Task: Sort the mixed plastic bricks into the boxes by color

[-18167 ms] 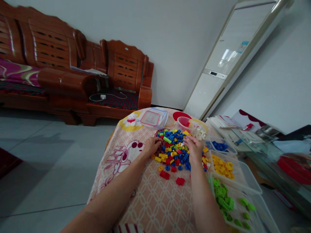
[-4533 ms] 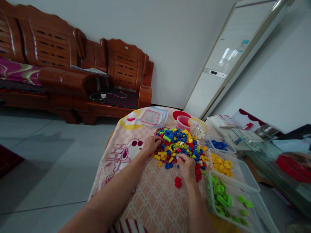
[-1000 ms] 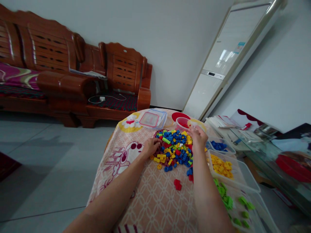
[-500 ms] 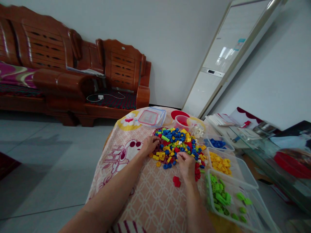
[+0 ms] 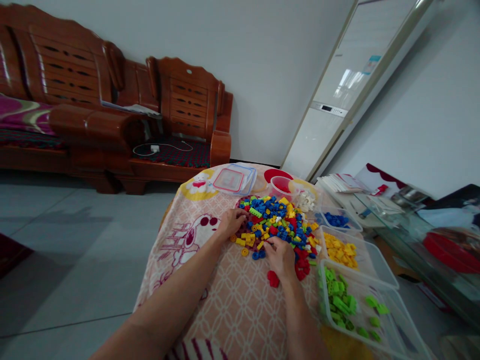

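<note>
A heap of mixed toy building bricks (image 5: 279, 220), in blue, yellow, red, green and white, lies on the patterned tablecloth (image 5: 232, 300). At the heap's left edge rests my left hand (image 5: 230, 223), its fingers loosely bent and apart, with nothing visible in them. My right hand (image 5: 281, 256) is at the near edge, thumb and fingers pinched together beside a yellow brick (image 5: 260, 245); what they hold, if anything, is hidden. Several red bricks (image 5: 273, 279) lie just left of my right wrist, and more red ones (image 5: 302, 265) lie to its right.
On the right stand clear boxes holding green bricks (image 5: 339, 300), yellow bricks (image 5: 340, 251) and blue bricks (image 5: 336, 220). Behind the heap are white bricks (image 5: 306, 200), a round tub (image 5: 282, 187), a red lid (image 5: 276, 175) and stacked clear lids (image 5: 234, 180). A glass table (image 5: 397, 225) adjoins the right.
My right hand has moved left and slightly nearer along the heap's front edge, uncovering red bricks to its right. My left hand stays in place.
</note>
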